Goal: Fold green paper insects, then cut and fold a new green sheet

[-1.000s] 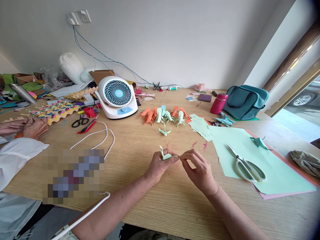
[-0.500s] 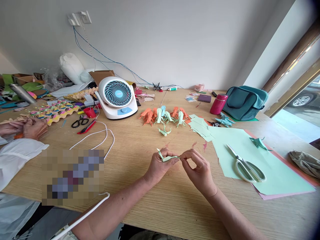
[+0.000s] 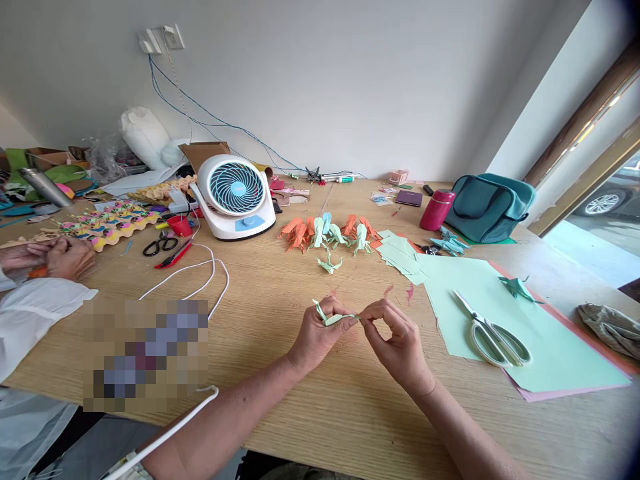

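Between my two hands is a small folded figure of pale green paper, an origami crane [image 3: 332,319]. My left hand [image 3: 318,339] pinches its body between thumb and fingers, with one thin point sticking up at the left. The fingertips of my right hand [image 3: 397,340] are closed on the crane's other narrow end, so that tip is mostly hidden. Just beyond stands a similar pale green paper crane [image 3: 329,264]. Behind it several orange, green and blue folded paper figures [image 3: 319,233] form a row.
Scissors [image 3: 495,337] lie on large green sheets [image 3: 460,287] at the right, near cut paper pieces [image 3: 400,255]. A fan [image 3: 235,193], a red bottle [image 3: 438,209] and a teal bag [image 3: 490,207] stand farther back. At left are a white cable [image 3: 214,267] and another person's hands [image 3: 70,259].
Almost nothing differs. Both hands stay in place on the paper crane, and the view has shifted very slightly.
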`<state>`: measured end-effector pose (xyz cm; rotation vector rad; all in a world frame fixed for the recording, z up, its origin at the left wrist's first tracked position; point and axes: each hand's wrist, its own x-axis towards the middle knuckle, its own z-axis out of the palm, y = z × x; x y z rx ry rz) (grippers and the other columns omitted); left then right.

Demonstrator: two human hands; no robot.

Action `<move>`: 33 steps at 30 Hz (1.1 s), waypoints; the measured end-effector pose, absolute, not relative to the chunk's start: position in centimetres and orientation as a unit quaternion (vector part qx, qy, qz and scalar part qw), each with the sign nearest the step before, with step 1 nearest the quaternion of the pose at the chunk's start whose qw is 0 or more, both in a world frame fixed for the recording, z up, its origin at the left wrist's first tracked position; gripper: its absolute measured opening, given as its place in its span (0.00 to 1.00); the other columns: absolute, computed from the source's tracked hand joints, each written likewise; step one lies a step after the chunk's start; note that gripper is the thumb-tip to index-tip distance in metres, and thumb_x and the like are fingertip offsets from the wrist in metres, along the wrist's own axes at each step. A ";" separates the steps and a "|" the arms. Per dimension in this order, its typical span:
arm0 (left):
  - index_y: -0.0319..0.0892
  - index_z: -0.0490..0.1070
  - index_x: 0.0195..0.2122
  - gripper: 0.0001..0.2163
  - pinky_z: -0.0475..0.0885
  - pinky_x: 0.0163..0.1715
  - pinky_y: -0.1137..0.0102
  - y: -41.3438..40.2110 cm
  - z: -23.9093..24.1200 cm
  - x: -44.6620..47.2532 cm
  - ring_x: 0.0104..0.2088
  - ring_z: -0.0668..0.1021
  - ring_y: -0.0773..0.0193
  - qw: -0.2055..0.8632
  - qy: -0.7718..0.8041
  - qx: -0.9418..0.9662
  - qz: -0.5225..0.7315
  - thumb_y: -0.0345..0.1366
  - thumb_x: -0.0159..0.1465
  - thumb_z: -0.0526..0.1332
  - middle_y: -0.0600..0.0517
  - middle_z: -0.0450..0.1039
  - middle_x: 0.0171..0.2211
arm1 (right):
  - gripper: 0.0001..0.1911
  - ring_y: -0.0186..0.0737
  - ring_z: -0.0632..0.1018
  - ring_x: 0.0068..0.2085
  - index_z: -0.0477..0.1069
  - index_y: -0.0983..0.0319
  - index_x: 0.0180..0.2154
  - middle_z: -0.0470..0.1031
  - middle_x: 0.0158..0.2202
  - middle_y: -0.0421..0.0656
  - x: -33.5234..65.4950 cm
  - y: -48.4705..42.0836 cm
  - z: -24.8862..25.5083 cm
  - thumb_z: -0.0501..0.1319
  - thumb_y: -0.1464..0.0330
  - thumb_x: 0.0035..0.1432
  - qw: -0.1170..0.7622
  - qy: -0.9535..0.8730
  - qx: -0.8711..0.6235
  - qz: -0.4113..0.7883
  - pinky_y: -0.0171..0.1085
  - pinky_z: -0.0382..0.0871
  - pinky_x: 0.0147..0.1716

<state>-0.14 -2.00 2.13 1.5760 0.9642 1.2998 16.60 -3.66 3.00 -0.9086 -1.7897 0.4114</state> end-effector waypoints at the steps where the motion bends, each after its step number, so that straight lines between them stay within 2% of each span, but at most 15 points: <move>1: 0.40 0.74 0.26 0.11 0.62 0.34 0.70 -2.0 2.1 -0.2 0.28 0.67 0.68 0.425 0.385 0.633 0.520 0.41 0.58 0.68 0.55 0.66 0.24 | 0.07 0.39 0.74 0.33 0.69 0.57 0.35 0.72 0.31 0.42 16.6 -3.7 3.0 0.57 0.75 0.62 0.520 -0.746 -0.378 0.172 0.39 0.69 0.34; 8: 0.40 0.74 0.26 0.10 0.63 0.36 0.69 -1.9 2.3 -0.1 0.29 0.69 0.66 0.374 0.379 0.665 0.523 0.41 0.60 0.67 0.54 0.68 0.24 | 0.07 0.38 0.74 0.32 0.68 0.58 0.34 0.71 0.30 0.41 16.6 -3.8 3.2 0.57 0.76 0.61 0.518 -0.747 -0.383 0.164 0.38 0.68 0.33; 18: 0.41 0.73 0.26 0.10 0.63 0.40 0.68 -2.0 2.5 -0.1 0.31 0.70 0.65 0.331 0.379 0.688 0.522 0.39 0.60 0.67 0.54 0.69 0.25 | 0.12 0.38 0.73 0.36 0.69 0.59 0.39 0.72 0.35 0.44 17.2 -3.6 2.8 0.57 0.81 0.60 0.489 -0.803 -0.335 0.067 0.38 0.68 0.35; 28: 0.41 0.71 0.27 0.06 0.64 0.39 0.69 -1.8 2.4 -0.2 0.31 0.71 0.66 0.344 0.390 0.687 0.508 0.34 0.61 0.65 0.54 0.68 0.26 | 0.10 0.38 0.73 0.35 0.68 0.59 0.39 0.71 0.34 0.43 17.4 -3.7 3.4 0.55 0.79 0.61 0.504 -0.779 -0.351 0.126 0.38 0.68 0.35; 33: 0.41 0.71 0.27 0.07 0.63 0.39 0.69 -1.9 2.7 -0.3 0.31 0.71 0.66 0.333 0.380 0.698 0.507 0.35 0.61 0.65 0.55 0.69 0.26 | 0.05 0.38 0.74 0.34 0.70 0.59 0.37 0.72 0.32 0.41 16.9 -3.7 3.5 0.59 0.75 0.61 0.508 -0.761 -0.365 0.172 0.38 0.68 0.35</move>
